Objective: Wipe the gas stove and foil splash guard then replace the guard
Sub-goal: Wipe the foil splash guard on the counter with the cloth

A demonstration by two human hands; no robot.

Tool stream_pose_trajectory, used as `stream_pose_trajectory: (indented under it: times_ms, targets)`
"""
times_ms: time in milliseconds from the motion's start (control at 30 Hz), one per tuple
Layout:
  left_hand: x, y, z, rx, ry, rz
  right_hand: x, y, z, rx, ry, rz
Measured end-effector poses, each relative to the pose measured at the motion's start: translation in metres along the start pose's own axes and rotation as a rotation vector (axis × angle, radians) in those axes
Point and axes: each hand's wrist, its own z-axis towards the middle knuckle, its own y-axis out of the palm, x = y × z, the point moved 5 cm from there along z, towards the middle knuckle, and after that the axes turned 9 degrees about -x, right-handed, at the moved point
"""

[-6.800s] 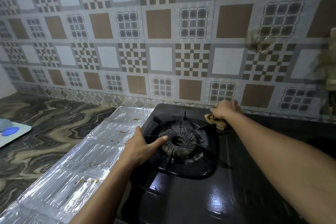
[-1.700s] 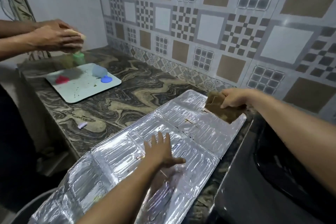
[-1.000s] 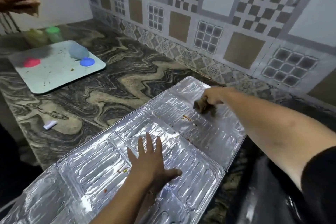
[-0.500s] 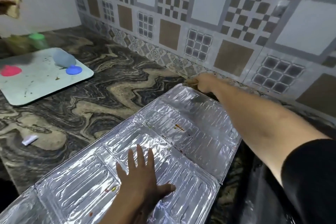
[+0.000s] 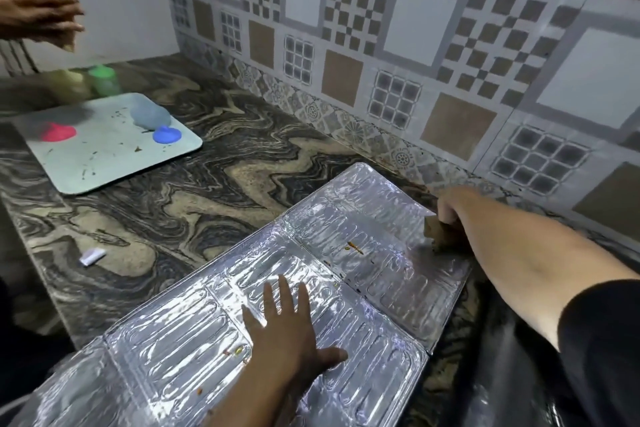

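The foil splash guard (image 5: 194, 354) lies flat on the marble counter, folded into panels, with small orange and brown food specks on it. My left hand (image 5: 287, 333) rests flat on its middle panel with fingers spread. My right hand (image 5: 450, 206) grips a brown cloth (image 5: 438, 230) and presses it on the far right panel, near the tiled wall. The black gas stove (image 5: 512, 381) shows only as a glossy edge at the lower right, partly hidden by my right arm.
A pale tray (image 5: 104, 156) with a red lid, a blue lid and a grey lump sits at the far left. Green and yellow containers (image 5: 102, 80) stand behind it. Another person's hand (image 5: 38, 7) hovers at the upper left. A small white scrap (image 5: 91, 256) lies on the counter.
My right hand has drawn the cloth back from the guard's far corner to the right along the far panel. My left hand stays flat on the foil. The other person's hand moved.
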Motion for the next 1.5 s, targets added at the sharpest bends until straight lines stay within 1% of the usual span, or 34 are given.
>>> stream_pose_trajectory:
  times_ms: [67,133,167,200,233,267,300,367,433,500,567,633,667,700,733,833,900,967,1033,1100,1167,1200,1300,1367,1433,1500]
  targets:
    - [-0.001,0.000,0.000,0.005,-0.001,0.004,-0.006,-0.021,-0.005,0.050,0.007,0.125]
    - [-0.002,0.000,0.002,0.007,-0.004,0.008,-0.025,-0.037,0.004,0.083,-0.110,0.322]
    - [-0.002,0.000,0.002,0.007,-0.003,0.011,-0.037,-0.043,0.009,0.118,-0.156,0.433]
    - [-0.002,0.001,0.003,0.006,-0.003,0.010,-0.057,-0.052,0.009,0.185,-0.215,0.481]
    - [-0.002,0.001,0.002,0.000,-0.002,0.010,-0.078,-0.060,0.010,0.258,-0.300,0.471]
    - [0.000,0.002,0.002,-0.004,0.002,0.010,-0.099,-0.059,0.011,0.268,-0.381,0.431]
    - [-0.001,0.002,0.002,-0.003,-0.002,0.014,-0.123,-0.055,0.009,0.254,-0.467,0.385]
    - [-0.001,0.001,0.002,-0.004,-0.004,0.010,-0.154,-0.033,0.009,0.147,-0.571,0.309]
    - [-0.002,-0.001,0.003,0.002,-0.006,0.016,-0.155,-0.016,0.009,0.120,-0.596,0.264]
    - [-0.003,0.000,0.003,-0.002,-0.004,0.008,-0.135,-0.011,0.012,0.130,-0.547,0.212]
    - [-0.003,0.001,0.002,-0.001,-0.002,0.008,-0.107,-0.011,0.010,0.090,-0.432,0.052]
    - [-0.002,0.001,0.001,-0.003,-0.004,0.016,-0.074,-0.012,0.000,0.033,-0.250,-0.129]
    - [-0.002,0.001,0.001,-0.004,-0.004,0.017,-0.061,-0.014,-0.006,0.003,-0.175,-0.194]
    - [-0.002,0.001,0.001,-0.003,-0.002,0.018,-0.052,-0.017,-0.006,-0.021,-0.136,-0.222]
    - [-0.001,0.001,0.002,-0.004,-0.001,0.019,-0.047,-0.024,-0.003,-0.007,-0.134,-0.179]
    - [-0.001,0.001,0.003,-0.015,0.005,0.015,-0.064,-0.047,0.014,0.067,-0.241,0.107]
    - [-0.001,0.001,0.003,-0.019,0.006,0.017,-0.091,-0.054,0.014,0.189,-0.355,0.226]
    - [-0.001,0.001,0.003,-0.017,0.009,0.016,-0.123,-0.049,0.001,0.302,-0.483,0.240]
    - [-0.002,0.001,0.002,-0.014,0.004,0.016,-0.147,-0.031,-0.012,0.254,-0.589,0.143]
    - [-0.001,0.000,0.003,-0.011,0.000,0.022,-0.156,-0.013,-0.022,0.172,-0.624,-0.012]
    - [-0.002,0.001,0.002,-0.012,-0.002,0.019,-0.151,-0.007,-0.039,0.152,-0.627,-0.102]
    - [-0.001,0.001,0.002,-0.012,-0.003,0.024,-0.146,-0.004,-0.050,0.117,-0.630,-0.148]
    - [-0.002,0.000,0.003,-0.010,-0.007,0.021,-0.129,0.014,-0.072,-0.055,-0.565,-0.321]
    - [-0.001,0.001,0.002,-0.013,-0.001,0.022,-0.115,0.033,-0.073,-0.185,-0.444,-0.406]
    - [-0.001,0.000,0.001,-0.010,0.005,0.015,-0.103,0.040,-0.075,-0.219,-0.355,-0.414]
    - [-0.001,-0.001,0.001,-0.009,0.014,0.007,-0.099,0.029,-0.079,-0.218,-0.372,-0.421]
